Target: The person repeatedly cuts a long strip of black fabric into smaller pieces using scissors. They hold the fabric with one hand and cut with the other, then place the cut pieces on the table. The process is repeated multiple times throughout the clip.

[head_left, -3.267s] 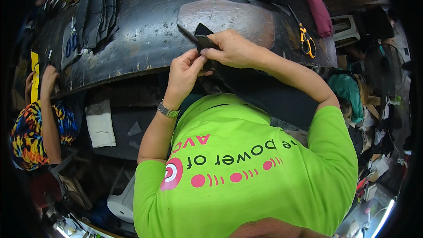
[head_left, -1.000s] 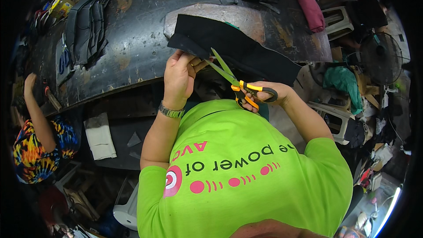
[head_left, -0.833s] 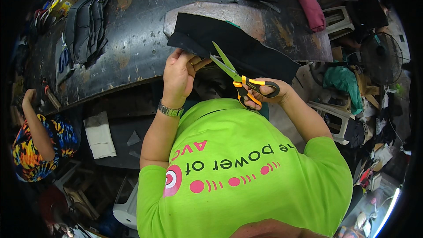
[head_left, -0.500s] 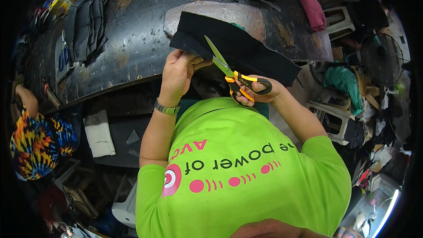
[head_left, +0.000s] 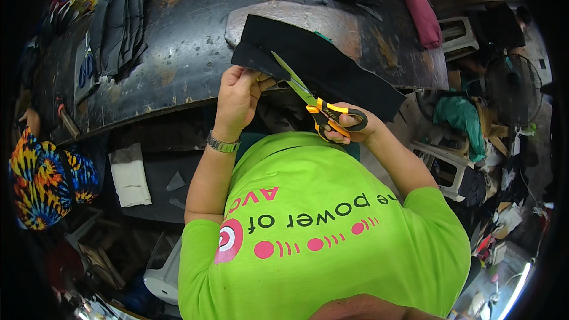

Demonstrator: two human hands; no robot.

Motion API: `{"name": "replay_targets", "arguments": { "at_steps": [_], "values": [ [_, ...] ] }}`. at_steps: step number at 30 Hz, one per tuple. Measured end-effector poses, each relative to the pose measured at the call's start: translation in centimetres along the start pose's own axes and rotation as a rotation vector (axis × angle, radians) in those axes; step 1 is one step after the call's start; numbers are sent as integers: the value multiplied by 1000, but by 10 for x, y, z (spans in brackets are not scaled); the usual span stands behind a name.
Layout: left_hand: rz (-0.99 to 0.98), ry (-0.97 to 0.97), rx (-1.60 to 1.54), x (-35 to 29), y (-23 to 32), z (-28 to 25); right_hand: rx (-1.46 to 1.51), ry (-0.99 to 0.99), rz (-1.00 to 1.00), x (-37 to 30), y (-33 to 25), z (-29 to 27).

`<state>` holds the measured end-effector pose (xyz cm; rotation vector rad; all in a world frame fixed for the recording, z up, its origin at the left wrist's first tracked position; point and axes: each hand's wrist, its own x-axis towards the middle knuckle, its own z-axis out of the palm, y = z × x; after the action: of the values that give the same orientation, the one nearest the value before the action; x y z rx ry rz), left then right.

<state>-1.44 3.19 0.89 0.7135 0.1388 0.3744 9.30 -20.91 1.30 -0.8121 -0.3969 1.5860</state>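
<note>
My left hand (head_left: 238,98) is closed in a pinch on the near left edge of a long black piece of fabric (head_left: 314,53). The piece slants from upper left to lower right, partly over the near edge of the table. In my right hand (head_left: 363,125) is a pair of scissors (head_left: 323,108) with black and orange handles, my fingers through the loops. Their blades point up and left, just right of my left fingertips. The upper blade lies across the fabric; whether it is cutting I cannot tell.
The dark, worn table (head_left: 189,29) carries a pale board (head_left: 237,21) under the fabric. Black strips (head_left: 121,29) and blue-handled scissors (head_left: 87,66) lie at left, a maroon roll (head_left: 422,15) at far right. A person in a colourful garment (head_left: 41,181) is at left, a fan (head_left: 512,89) at right.
The scissors' blades and handles have drawn somewhat closer together. My left hand still pinches the fabric in nearly the same spot. The view has shifted slightly.
</note>
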Motion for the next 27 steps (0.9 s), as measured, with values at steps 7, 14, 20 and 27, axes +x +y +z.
{"name": "replay_targets", "arguments": {
  "at_steps": [7, 14, 20, 27],
  "values": [
    [50, -53, 22, 1, 2, -2, -22, 57, 20, -3, -4, 2],
    [-7, -12, 34, 1, 6, -5, -85, 153, 90, -8, -17, 16],
    [-10, -59, -2, 1, 9, -8, -35, 27, 57, -5, -18, 10],
    [-11, -50, -20, -2, 9, -11, -31, 5, 82, -8, -17, 3]
  ]
}}
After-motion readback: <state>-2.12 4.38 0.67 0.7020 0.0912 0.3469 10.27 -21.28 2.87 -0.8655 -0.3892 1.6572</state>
